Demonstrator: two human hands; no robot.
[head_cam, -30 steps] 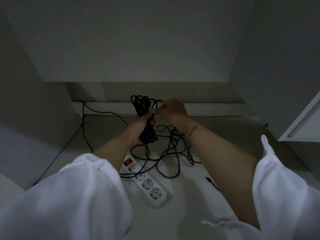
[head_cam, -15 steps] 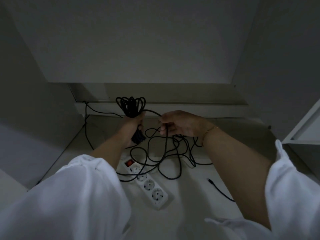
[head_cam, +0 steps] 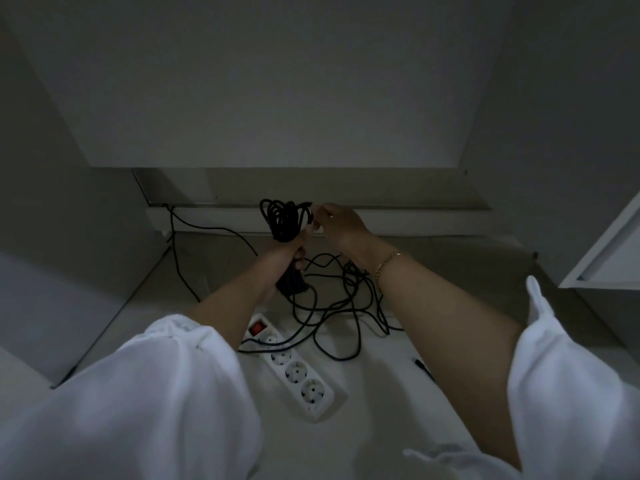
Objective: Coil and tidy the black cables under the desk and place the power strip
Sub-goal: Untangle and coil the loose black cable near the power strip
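Note:
My left hand [head_cam: 289, 256] grips a bundle of coiled black cable [head_cam: 282, 220], whose loops stick up above the fist and hang out below it. My right hand [head_cam: 337, 225] pinches a strand of the same cable right at the top of the coil. Loose black cable [head_cam: 341, 306] lies tangled on the floor under both wrists. A white power strip [head_cam: 298, 372] with a red switch lies flat on the pale floor below my left forearm, a strand crossing it.
Another thin black cable [head_cam: 207, 230] runs from the skirting at the back left across the floor. A small black plug end [head_cam: 420, 363] lies beside my right forearm. Panels close in left and right; a white shelf edge [head_cam: 602, 261] juts in at right.
My right hand has come up from the loose cable to the top of the coil, bringing a strand with it. The left hand keeps its grip on the bundle.

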